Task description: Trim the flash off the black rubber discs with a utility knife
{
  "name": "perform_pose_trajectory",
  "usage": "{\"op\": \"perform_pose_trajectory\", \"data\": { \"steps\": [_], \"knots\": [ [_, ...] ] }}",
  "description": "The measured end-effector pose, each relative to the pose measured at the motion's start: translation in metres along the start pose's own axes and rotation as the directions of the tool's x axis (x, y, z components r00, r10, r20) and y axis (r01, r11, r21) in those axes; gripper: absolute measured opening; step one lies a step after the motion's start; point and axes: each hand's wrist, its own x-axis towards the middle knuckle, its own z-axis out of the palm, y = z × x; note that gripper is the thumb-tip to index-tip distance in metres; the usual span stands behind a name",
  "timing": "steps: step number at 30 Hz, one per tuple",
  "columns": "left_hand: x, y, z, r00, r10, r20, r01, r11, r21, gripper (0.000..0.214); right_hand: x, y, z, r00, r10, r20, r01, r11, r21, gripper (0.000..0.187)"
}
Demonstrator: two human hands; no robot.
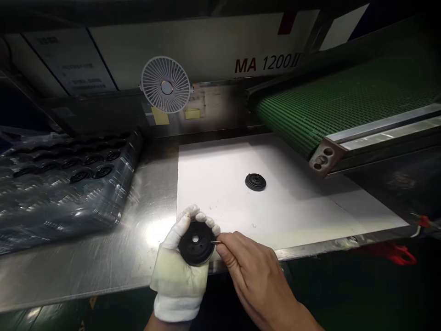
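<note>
My left hand (182, 266), in a white glove, is closed around a round black disc (201, 247) with a hole in its middle. The disc's flat face is turned up toward me. Bare and pinched, my right hand (255, 271) grips a thin metal tool (215, 242), most of it hidden in the fingers. The tool's tip meets or lies just over the disc's right side; I cannot tell which. Beyond both hands, a second black ridged disc (255, 182) rests on a white sheet (213, 174).
At left, clear plastic trays (99, 202) are stacked, with several black discs in the top one. A green conveyor belt (337, 101) hangs over the right side of the metal table (113, 262). A small fan (167, 85) stands at the back. Something red (396, 255) shows below the right edge.
</note>
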Motion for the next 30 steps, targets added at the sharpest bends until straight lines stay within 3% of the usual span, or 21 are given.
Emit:
{"op": "perform_pose_trajectory", "data": {
  "steps": [4, 11, 25, 27, 30],
  "knots": [
    [0.000, -0.002, 0.006, 0.995, 0.088, -0.036, -0.086, 0.995, 0.050, 0.013, 0.001, 0.003, 0.008, 0.996, -0.035, -0.087, 0.029, 0.997, -0.068, 0.034],
    [0.005, -0.008, 0.006, 0.994, 0.106, -0.026, -0.105, 0.994, 0.043, 0.012, 0.000, 0.002, 0.012, 0.992, 0.000, -0.128, -0.009, 0.997, -0.072, 0.034],
    [0.008, -0.010, 0.005, 0.983, 0.182, -0.016, -0.179, 0.979, 0.099, 0.014, -0.007, -0.007, 0.020, 0.999, 0.019, -0.046, -0.018, 1.000, 0.022, 0.040],
    [0.005, -0.006, 0.005, 0.991, 0.136, -0.008, -0.133, 0.975, 0.181, 0.021, -0.007, -0.007, 0.018, 0.999, 0.042, -0.012, -0.041, 0.998, 0.040, 0.041],
    [-0.001, 0.005, 0.004, 0.998, -0.039, 0.040, 0.025, 0.954, 0.299, 0.035, -0.006, -0.006, 0.011, 0.997, 0.037, 0.075, -0.041, 0.998, 0.055, 0.040]
  ]
}}
